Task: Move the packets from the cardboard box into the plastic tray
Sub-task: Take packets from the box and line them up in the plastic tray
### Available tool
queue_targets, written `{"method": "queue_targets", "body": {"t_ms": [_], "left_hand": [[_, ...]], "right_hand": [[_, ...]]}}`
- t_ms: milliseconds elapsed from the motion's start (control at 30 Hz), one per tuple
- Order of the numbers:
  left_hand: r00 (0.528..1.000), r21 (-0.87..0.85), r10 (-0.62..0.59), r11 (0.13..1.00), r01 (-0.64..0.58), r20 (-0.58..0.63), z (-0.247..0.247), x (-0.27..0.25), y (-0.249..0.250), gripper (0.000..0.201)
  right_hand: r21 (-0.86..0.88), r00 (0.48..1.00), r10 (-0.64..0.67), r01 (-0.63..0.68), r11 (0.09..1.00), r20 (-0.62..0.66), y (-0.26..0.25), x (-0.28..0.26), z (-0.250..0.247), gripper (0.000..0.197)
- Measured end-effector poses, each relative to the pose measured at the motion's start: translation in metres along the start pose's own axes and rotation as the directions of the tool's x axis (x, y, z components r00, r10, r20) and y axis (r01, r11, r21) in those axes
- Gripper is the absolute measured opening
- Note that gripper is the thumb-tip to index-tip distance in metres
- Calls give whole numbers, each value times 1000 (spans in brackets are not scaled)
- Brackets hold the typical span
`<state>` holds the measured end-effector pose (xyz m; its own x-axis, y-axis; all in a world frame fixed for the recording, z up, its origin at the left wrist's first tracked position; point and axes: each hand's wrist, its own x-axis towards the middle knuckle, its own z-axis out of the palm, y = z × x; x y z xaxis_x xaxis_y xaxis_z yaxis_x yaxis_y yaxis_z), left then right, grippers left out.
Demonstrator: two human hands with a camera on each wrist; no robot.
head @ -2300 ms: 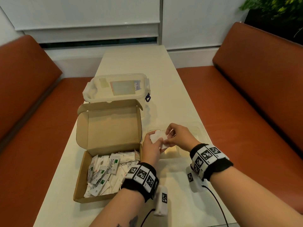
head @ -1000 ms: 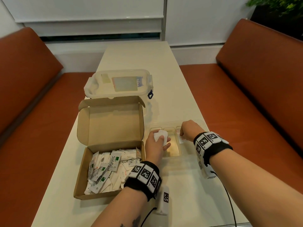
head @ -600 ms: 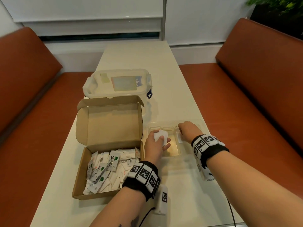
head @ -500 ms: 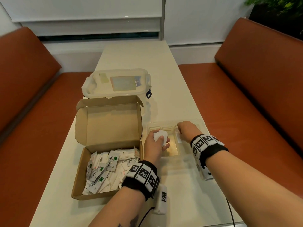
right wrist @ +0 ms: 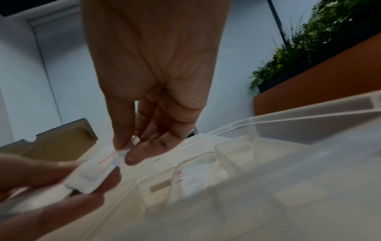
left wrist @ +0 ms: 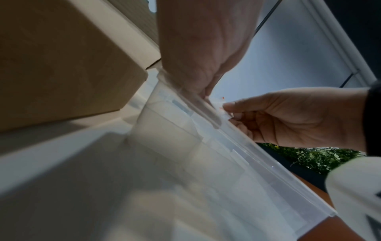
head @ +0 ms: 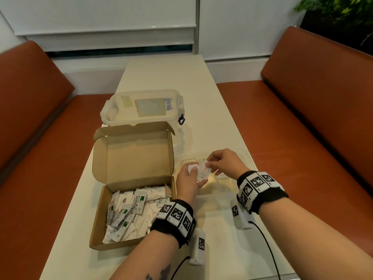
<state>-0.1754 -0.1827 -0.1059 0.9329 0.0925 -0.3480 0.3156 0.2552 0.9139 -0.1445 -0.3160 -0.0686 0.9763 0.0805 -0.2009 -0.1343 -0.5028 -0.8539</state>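
Note:
An open cardboard box (head: 96, 225) at the table's left holds several white packets (head: 129, 213). Right of it lies the clear plastic tray (head: 245, 156), divided into compartments (right wrist: 195, 177); one compartment has white packets (right wrist: 193, 179) in it. My left hand (head: 187, 178) holds a small bunch of white packets (head: 201, 170) over the tray's left end. My right hand (head: 220, 162) pinches the top packet (right wrist: 103, 164) of that bunch between thumb and forefinger. In the left wrist view the tray's rim (left wrist: 208, 114) hides most of the bunch.
A clear lidded plastic container (head: 143, 107) stands behind the cardboard box. The box's lid (head: 137, 154) stands upright. Orange bench seats (head: 302, 122) flank the narrow cream table (head: 212, 110). A planter with greenery (head: 339, 9) sits at the far right.
My right hand has come back from the tray's right compartments to the left hand and now pinches a packet from the bunch. The left hand stays over the tray's left end.

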Motion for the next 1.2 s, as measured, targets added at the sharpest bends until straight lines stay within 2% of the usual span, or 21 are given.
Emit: {"method": "queue_targets", "body": {"t_ms": [200, 300, 433, 533, 633, 733, 867, 1000, 1067, 1200], "left_hand": [[1000, -46, -12, 999, 12, -8, 1, -3, 2, 28], [1000, -41, -7, 999, 8, 27, 1, -5, 3, 26], [998, -40, -25, 999, 27, 63, 1, -5, 4, 17], [994, -6, -25, 1000, 26, 109, 2, -7, 3, 16], [996, 30, -7, 1000, 5, 91, 3, -6, 1, 2], [998, 2, 44, 999, -44, 50, 1, -4, -2, 7], [998, -18, 51, 999, -51, 33, -1, -2, -4, 7], [999, -29, 12, 1000, -11, 44, -2, -1, -5, 12], [999, -48, -8, 999, 11, 48, -2, -1, -5, 24], [998, -56, -23, 998, 26, 50, -1, -3, -3, 32]], "right_hand": [[309, 999, -26, 31, 951, -21, -3, -6, -14, 5], [340, 999, -35, 35, 940, -6, -5, -8, -17, 7], [22, 999, -45, 44, 999, 23, -2, -9, -16, 4], [-167, 996, -58, 68, 984, 64, -5, -7, -14, 3], [-165, 997, -62, 68, 984, 42, -9, -4, -10, 14], [-123, 1000, -6, 4, 992, -18, -4, -5, -5, 21], [-74, 999, 43, -42, 996, 17, 7, -11, 0, 15], [-99, 999, 34, -37, 994, -31, 6, -8, -11, 4], [-250, 996, 18, -39, 967, -83, 6, -2, -22, 7], [-565, 996, 43, -80, 821, -78, 6, 6, -33, 16]]}}
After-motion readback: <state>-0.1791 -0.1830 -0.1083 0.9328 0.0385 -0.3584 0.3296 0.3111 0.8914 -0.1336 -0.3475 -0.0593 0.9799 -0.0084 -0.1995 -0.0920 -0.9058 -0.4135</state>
